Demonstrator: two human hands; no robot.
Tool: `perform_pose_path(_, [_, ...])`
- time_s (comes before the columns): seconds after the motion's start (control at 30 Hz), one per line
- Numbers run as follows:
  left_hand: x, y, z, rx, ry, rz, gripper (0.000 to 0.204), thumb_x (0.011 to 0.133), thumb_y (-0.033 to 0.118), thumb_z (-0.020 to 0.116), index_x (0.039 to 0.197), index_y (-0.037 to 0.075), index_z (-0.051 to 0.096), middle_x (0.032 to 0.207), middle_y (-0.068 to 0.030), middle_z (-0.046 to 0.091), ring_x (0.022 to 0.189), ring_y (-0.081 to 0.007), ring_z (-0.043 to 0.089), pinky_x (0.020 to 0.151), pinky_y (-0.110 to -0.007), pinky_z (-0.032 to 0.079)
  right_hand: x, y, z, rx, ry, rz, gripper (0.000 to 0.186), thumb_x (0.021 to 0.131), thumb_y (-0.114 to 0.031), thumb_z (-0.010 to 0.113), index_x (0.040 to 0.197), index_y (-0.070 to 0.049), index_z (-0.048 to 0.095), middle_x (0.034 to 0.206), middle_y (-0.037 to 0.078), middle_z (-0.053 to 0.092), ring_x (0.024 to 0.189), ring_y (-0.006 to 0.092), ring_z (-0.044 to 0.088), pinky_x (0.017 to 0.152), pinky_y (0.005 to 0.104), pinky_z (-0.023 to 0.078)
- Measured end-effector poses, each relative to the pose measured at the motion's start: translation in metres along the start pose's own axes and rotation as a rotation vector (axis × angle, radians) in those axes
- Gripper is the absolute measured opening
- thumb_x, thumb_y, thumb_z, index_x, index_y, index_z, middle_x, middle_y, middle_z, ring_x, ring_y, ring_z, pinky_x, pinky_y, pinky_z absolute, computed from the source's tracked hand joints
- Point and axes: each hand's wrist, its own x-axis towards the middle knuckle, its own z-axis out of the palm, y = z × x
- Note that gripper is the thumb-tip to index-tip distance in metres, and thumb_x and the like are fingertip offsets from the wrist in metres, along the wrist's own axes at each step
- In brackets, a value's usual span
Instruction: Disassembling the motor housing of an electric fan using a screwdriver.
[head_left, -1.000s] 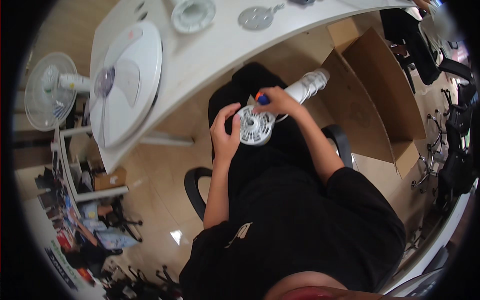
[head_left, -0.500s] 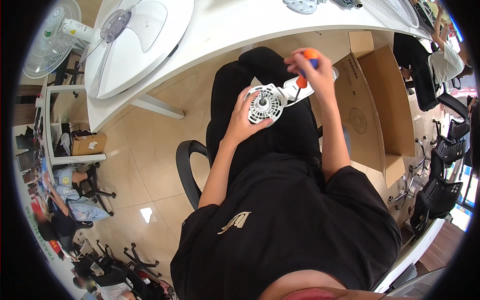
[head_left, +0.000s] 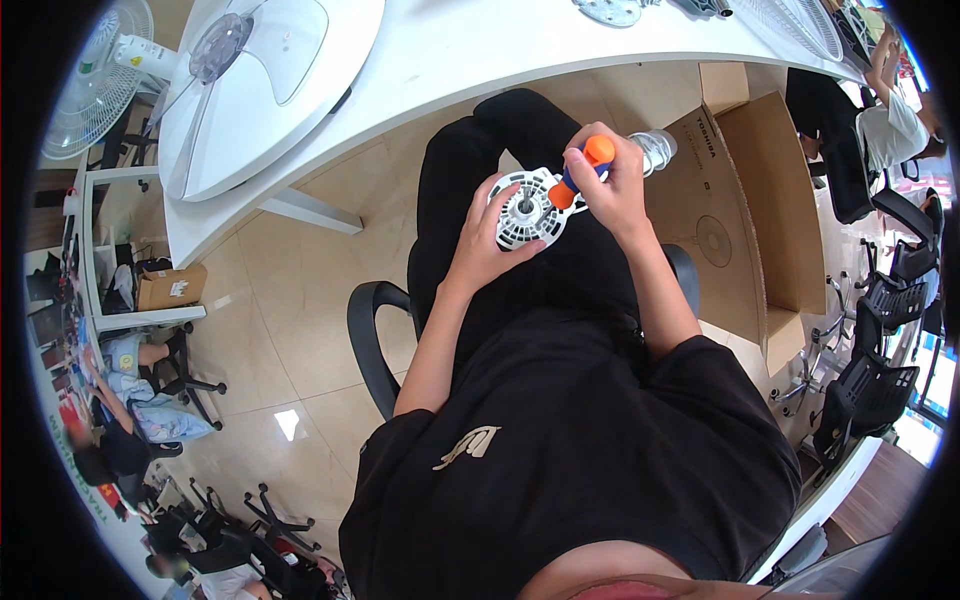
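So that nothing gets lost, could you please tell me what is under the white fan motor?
Black trousers show around the white fan motor, which the left hand holds by its rim; its underside and whatever lies directly beneath are covered.

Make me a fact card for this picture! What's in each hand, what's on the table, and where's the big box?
Left hand: curled around the edge of the white fan motor housing
Right hand: gripping the orange-and-blue screwdriver
Screwdriver aim: slanted toward the housing; contact at the tip is hard to see
Work spot: over the person's lap
White table: clear fan blades at its left
Cardboard box: standing open, to the person's right
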Motion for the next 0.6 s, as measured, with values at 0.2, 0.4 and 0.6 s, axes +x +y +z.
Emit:
perform_pose_path(0.2, [0.0001,0.0013,-0.001,-0.001,-0.011,-0.001,0.085,0.069,0.034,0.091,0.139,0.007,0.052,0.149,-0.0207,0.042,0.136,-0.0401,0.048,0.111,-0.047,0.043,-0.0004,-0.0029,0.0036,-0.033,-0.035,0.02,0.021,0.086,-0.017,0.073,0.08,-0.001,0.061,0.065,0.009,0.062,0.056,0.0182,0.059,0.055,0.0295,0.047])
perform_pose_path(0.4, [0.0004,0.0013,-0.0017,0.003,-0.015,0.0,0.085,0.069,0.033,0.091,0.14,0.008,0.052,0.15,-0.0205,0.041,0.136,-0.0396,0.048,0.11,-0.046,0.044,-0.0023,-0.0009,0.0074,-0.019,-0.05,0.045,0.023,0.086,-0.018,0.075,0.08,-0.001,0.061,0.066,0.01,0.062,0.055,0.0191,0.059,0.054,0.03,0.047])
perform_pose_path(0.6, [0.001,0.0021,-0.0028,0.002,-0.02,-0.005,0.084,0.069,0.032,0.091,0.14,0.008,0.053,0.15,-0.0205,0.04,0.136,-0.0394,0.048,0.111,-0.046,0.044,-0.0021,-0.0016,0.0091,-0.043,-0.035,0.027,0.023,0.085,-0.018,0.075,0.08,-0.001,0.061,0.065,0.01,0.061,0.055,0.0196,0.058,0.054,0.0301,0.046])
